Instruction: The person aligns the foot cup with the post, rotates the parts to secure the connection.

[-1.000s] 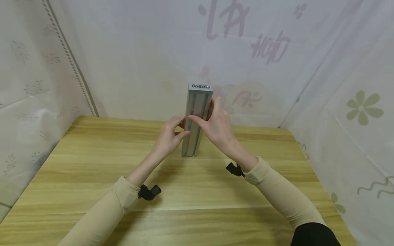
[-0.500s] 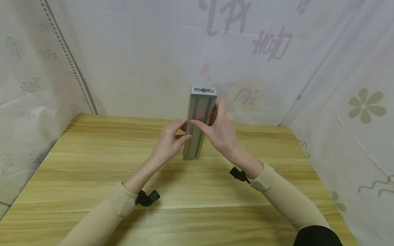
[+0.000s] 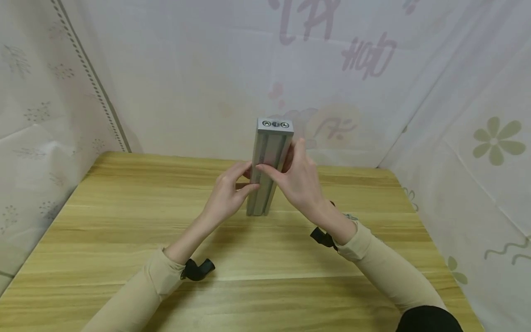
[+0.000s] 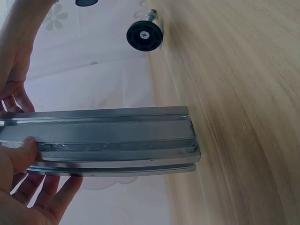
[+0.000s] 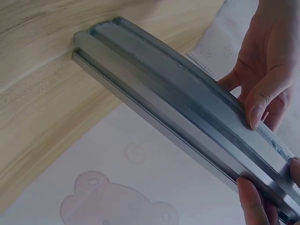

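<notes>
A grey slotted aluminium profile (image 3: 268,166) stands upright on its lower end on the wooden table (image 3: 124,240), toward the far middle of the top, with its upper end cap and two small round screw heads facing the head camera. The left hand (image 3: 229,191) grips it about halfway up from the left side, thumb curled onto the near face and fingers wrapped behind; in the left wrist view that thumb (image 4: 21,154) presses on the grooved face of the profile (image 4: 108,140). The right hand (image 3: 298,180) holds it from the right at much the same height, thumb pinching the near face and fingers round the back edge; the right wrist view shows a fingertip (image 5: 258,105) pressed on the profile (image 5: 178,103), whose bottom end meets the table (image 5: 42,70). Both beige sleeves (image 3: 373,258) lie above the tabletop, each wrist carrying a small black camera mount (image 3: 197,269). Patterned white cloth (image 3: 199,69) hangs behind and to both sides of the table.
</notes>
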Available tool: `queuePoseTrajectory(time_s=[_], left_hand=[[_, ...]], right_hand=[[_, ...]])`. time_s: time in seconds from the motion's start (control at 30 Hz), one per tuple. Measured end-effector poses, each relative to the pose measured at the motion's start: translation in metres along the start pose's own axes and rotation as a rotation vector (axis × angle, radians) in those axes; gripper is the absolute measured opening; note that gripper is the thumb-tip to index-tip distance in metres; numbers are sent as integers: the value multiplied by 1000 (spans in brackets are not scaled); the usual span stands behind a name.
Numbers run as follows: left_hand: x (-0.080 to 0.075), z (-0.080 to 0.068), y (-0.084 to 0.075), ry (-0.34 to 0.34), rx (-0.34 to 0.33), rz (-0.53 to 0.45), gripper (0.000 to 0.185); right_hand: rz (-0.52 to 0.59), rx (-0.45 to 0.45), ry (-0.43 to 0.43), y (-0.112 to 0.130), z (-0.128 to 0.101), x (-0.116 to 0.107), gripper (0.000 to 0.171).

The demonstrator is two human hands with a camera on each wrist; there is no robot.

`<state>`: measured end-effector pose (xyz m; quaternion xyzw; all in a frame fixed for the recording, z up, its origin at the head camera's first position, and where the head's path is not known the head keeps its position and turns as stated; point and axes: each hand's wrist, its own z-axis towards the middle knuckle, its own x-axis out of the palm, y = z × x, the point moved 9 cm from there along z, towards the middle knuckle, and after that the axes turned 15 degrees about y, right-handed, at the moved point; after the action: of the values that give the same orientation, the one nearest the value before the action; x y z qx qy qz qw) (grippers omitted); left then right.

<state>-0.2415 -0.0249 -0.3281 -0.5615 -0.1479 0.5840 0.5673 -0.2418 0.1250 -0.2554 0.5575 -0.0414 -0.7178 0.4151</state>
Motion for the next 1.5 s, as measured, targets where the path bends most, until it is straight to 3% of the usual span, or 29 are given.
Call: queuePoseTrajectory(time_s=[0.47,0.73,1.07,1.2,1.5], left_hand=[[12,0,6,21,16,-52,51],[16,-1,8,22,6,-57,50],[13,-2,8,15,-4,-63,49],[10,-1,5,10,-2,-51,57],[-1,9,-6,-21,13,-148,69]], right_hand=[[-35,-39,-22,0,-9,-2,66],[26,-11,-21,-8,-15,-5,61],[77,29,-94,-33,-40,-30,52],[53,50,-105,-46,-49,-40,52],[7,133,-78,-79,-66,-53,54]])
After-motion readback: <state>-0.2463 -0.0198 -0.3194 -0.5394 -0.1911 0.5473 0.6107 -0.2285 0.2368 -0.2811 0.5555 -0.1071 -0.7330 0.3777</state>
